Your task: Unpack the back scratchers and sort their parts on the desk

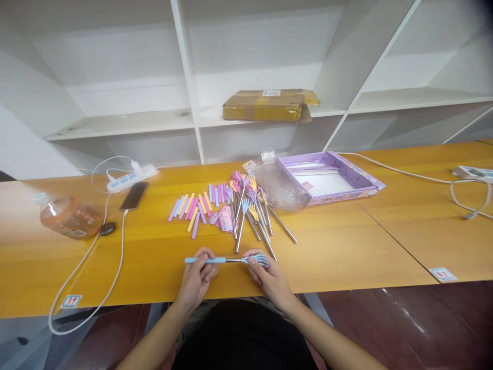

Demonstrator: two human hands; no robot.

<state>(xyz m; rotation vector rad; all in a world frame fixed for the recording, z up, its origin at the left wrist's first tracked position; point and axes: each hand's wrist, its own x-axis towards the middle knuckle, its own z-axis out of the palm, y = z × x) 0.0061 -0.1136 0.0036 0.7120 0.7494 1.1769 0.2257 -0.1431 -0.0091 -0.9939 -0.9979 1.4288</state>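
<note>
A: What is being held?

B: A small back scratcher [227,260], lying level just above the near edge of the table [346,257]. It has a light blue grip on the left, a thin bare metal rod in the middle, and a blue claw-shaped head on the right.

A: And the hands?

B: The left hand [198,277] is closed around the blue grip, fingers curled over it. The right hand [267,275] pinches the claw head between thumb and fingertips. Both are shut on the same piece, one at each end.

A: What lies just beyond it?

B: A heap of the same scratchers [252,208], metal rods fanned toward the person, claw heads in pink, purple, yellow and blue bunched at the far end. To its left is a row of loose coloured grips [196,205], pink, purple, yellow and blue, lying side by side. A few small pink packets [223,220] sit between the two groups.

A: Further out?

B: A crumpled clear plastic bag [277,182] touches a shallow purple box [327,180] to its right. Far left there is a bottle [71,216] on its side, a dark phone [133,196] on a white cable, and a white power strip [131,177]. A brown parcel [269,104] rests on the white shelf [127,123] behind.
</note>
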